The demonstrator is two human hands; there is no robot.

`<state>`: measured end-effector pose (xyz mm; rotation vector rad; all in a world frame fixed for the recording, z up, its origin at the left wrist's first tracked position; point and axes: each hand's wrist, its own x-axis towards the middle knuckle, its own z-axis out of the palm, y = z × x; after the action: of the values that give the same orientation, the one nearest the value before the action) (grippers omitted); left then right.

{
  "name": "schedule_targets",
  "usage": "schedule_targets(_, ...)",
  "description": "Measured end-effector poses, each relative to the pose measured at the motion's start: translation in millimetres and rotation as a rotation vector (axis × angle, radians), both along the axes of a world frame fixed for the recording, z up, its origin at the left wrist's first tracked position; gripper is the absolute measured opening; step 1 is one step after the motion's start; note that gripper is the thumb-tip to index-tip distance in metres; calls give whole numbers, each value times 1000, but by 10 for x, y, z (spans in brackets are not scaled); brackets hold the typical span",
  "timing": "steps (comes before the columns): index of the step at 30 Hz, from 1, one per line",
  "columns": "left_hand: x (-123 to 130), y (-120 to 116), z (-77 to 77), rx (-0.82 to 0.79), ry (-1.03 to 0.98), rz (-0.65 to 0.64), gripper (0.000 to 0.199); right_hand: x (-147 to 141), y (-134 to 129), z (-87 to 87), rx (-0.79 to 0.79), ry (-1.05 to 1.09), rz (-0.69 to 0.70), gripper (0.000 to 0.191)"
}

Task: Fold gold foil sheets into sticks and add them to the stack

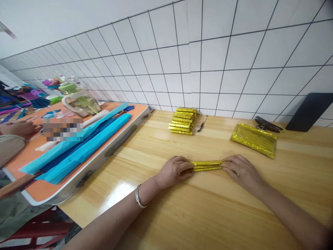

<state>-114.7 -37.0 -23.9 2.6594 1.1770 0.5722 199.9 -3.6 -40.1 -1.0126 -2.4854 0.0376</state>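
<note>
Container (84, 104) with transparent walls and a pale rim stands on the orange tabletop (32, 189) at left; green items show through it, details unclear. A green-lidded jar (69, 88) is beside it. The folded gold foil strip (207, 165) lies between the hands: left hand (178, 171) pinches one end, right hand (238, 170) the other, fingers closed on both. Beyond it, on the wooden tabletop (197, 211), are stacked gold foil strips (183, 121), a pen (202, 123), flat gold foil sheets (253, 139) and a dark hair clip (267, 125). Blue paper rolls (88, 149) lie on the orange tabletop, near another person's hand (19, 128). White tiled wall (215, 52) stands behind.
</note>
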Motion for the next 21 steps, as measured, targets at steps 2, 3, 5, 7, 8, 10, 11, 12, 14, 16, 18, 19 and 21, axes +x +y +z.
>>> schedule_targets(2,24,-13,-10,-22,-24,39,28,-5,17,3,-42,29,-14,19)
schedule_targets(3,37,-18,-18,-25,-35,58,28,-6,25,3,-64,38,-23,18)
schedule_targets(5,61,-26,-35,-26,-49,92,25,-5,42,-3,-103,49,-33,18)
schedule_targets(7,78,-27,-46,-22,-59,120,19,3,57,-20,-134,58,-31,17)
schedule_targets(8,84,-27,-50,-21,-62,125,17,9,63,-33,-144,64,-27,16)
schedule_targets(10,90,-24,-54,-20,-67,112,15,24,69,-66,-147,80,-24,16)
schedule_targets(11,92,-23,-57,-20,-72,100,15,31,69,-83,-142,89,-22,16)
schedule_targets(12,93,-22,-61,-18,-79,87,15,38,67,-100,-135,99,-18,17)
schedule_targets(14,93,-24,-77,-16,-95,76,17,48,61,-124,-129,118,-11,18)
schedule_targets(16,91,-26,-101,-17,-112,83,18,55,54,-136,-132,133,0,19)
schedule_targets(18,87,-28,-124,-17,-126,91,20,58,51,-139,-126,148,8,18)
schedule_targets(19,84,-29,-134,-17,-131,91,20,59,50,-137,-118,151,14,18)
schedule_targets(21,79,-30,-145,-14,-141,84,21,59,47,-130,-101,142,24,16)
